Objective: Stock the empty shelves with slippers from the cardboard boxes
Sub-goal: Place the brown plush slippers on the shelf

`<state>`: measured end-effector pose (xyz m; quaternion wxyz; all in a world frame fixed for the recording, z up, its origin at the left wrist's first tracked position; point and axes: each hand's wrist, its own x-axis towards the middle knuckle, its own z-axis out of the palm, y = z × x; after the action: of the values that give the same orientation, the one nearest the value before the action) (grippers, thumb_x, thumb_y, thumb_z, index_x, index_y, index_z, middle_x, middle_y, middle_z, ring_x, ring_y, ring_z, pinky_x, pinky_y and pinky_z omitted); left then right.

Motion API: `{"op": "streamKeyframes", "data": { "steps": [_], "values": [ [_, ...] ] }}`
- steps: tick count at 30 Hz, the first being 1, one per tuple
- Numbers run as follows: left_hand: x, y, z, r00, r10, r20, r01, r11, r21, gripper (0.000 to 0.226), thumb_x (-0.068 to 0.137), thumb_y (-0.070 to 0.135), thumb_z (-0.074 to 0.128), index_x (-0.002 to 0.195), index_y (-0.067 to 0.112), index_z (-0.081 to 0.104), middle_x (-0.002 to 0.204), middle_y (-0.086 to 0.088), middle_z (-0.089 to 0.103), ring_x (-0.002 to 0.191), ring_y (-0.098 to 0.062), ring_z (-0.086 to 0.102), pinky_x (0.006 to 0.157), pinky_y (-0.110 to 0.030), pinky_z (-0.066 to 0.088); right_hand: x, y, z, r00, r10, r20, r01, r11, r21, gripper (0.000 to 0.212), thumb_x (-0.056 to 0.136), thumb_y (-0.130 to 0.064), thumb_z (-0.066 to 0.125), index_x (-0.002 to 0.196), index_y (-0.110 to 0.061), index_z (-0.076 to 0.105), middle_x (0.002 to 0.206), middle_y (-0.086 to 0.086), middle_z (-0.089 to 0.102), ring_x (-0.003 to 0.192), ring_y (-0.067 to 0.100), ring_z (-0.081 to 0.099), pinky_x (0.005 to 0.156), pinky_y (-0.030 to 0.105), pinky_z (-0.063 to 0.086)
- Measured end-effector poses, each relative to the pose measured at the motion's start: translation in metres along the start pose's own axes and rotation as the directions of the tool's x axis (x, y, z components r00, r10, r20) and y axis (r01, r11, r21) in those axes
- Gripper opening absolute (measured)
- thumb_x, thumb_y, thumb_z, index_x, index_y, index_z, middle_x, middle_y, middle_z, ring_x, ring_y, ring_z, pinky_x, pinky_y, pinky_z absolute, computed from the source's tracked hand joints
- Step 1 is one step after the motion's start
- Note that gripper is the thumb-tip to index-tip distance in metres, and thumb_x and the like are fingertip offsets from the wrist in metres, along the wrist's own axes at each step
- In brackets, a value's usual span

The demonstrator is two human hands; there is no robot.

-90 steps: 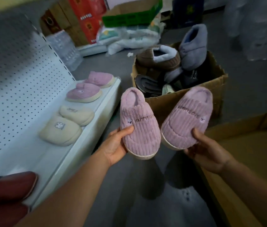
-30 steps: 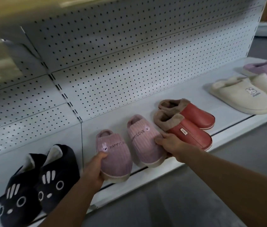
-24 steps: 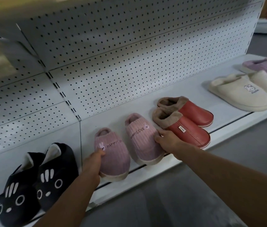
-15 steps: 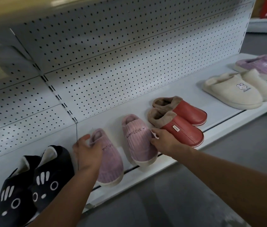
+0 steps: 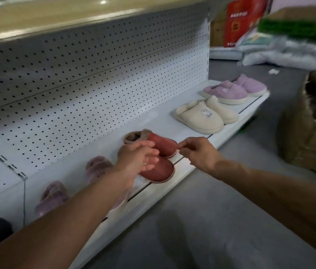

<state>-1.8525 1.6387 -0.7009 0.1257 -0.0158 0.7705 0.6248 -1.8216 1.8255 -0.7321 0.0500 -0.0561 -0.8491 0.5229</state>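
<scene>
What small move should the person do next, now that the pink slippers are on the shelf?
Probably reach to the cardboard box for another pair. Both hands, the left hand and the right hand, hold nothing, the pink slippers lie on the shelf, and bare shelf shows between the pairs.

red box (image 5: 238,22): pale printed characters, too blurred to read
cream slipper (image 5: 200,118): small rabbit emblem, tiny text beneath unreadable
elsewhere: no legible text

A shop floor being stocked: a white pegboard-backed display shelf (image 5: 176,131) carries paired slippers (image 5: 201,118) along its front edge, with a cardboard box (image 5: 308,140) beside it.
</scene>
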Motion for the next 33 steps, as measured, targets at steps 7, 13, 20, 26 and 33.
{"op": "streamKeyframes", "data": {
  "steps": [7,13,20,26,33],
  "values": [
    [0.001,0.04,0.121,0.967,-0.001,0.255,-0.027,0.994,0.108,0.014,0.096,0.007,0.054,0.103,0.01,0.066,0.084,-0.009,0.07,0.069,-0.021,0.064,0.069,-0.031,0.051,-0.023,0.046,-0.133,0.974,0.124,-0.187,-0.127,0.992,-0.001,0.016,0.09,-0.009,0.058,0.099,-0.015,0.071,0.077,-0.009,0.061,0.07,0.005,0.055,0.061,0.015,0.046],
    [-0.007,0.047,0.255,0.895,-0.03,0.445,-0.059,0.981,0.186,0.016,0.093,0.005,0.055,0.102,0.013,0.065,0.085,-0.007,0.069,0.068,-0.018,0.062,0.066,-0.029,0.049,-0.071,0.114,-0.24,0.89,0.255,-0.377,-0.246,0.967,0.072,0.019,0.088,-0.003,0.059,0.083,-0.017,0.069,0.068,-0.002,0.061,0.061,0.015,0.055,0.054,0.027,0.048],
    [-0.025,0.057,0.397,0.809,-0.057,0.585,-0.105,0.965,0.239,0.018,0.096,0.008,0.048,0.106,0.013,0.063,0.083,-0.003,0.068,0.063,-0.012,0.061,0.065,-0.027,0.049,-0.125,0.174,-0.342,0.75,0.431,-0.502,-0.39,0.901,0.192,0.014,0.091,-0.004,0.056,0.097,-0.006,0.069,0.081,0.008,0.062,0.065,0.016,0.056,0.056,0.027,0.048],
    [-0.045,0.093,0.461,0.787,-0.109,0.607,-0.09,0.954,0.287,0.019,0.098,0.01,0.049,0.111,0.011,0.063,0.083,-0.003,0.068,0.063,-0.013,0.061,0.062,-0.025,0.049,-0.152,0.183,-0.409,0.726,0.458,-0.513,-0.41,0.887,0.212,0.013,0.092,-0.005,0.056,0.092,-0.009,0.068,0.073,0.0,0.06,0.069,0.013,0.055,0.059,0.02,0.044],
    [-0.036,0.178,0.489,0.725,-0.134,0.676,-0.278,0.841,0.464,0.016,0.098,0.016,0.054,0.112,0.013,0.062,0.096,-0.007,0.068,0.076,-0.018,0.063,0.07,-0.028,0.052,-0.154,0.158,-0.474,0.774,0.435,-0.46,-0.405,0.899,0.17,0.015,0.094,-0.01,0.057,0.101,-0.006,0.07,0.076,0.0,0.063,0.065,0.008,0.054,0.057,0.016,0.044]
  ]
}}
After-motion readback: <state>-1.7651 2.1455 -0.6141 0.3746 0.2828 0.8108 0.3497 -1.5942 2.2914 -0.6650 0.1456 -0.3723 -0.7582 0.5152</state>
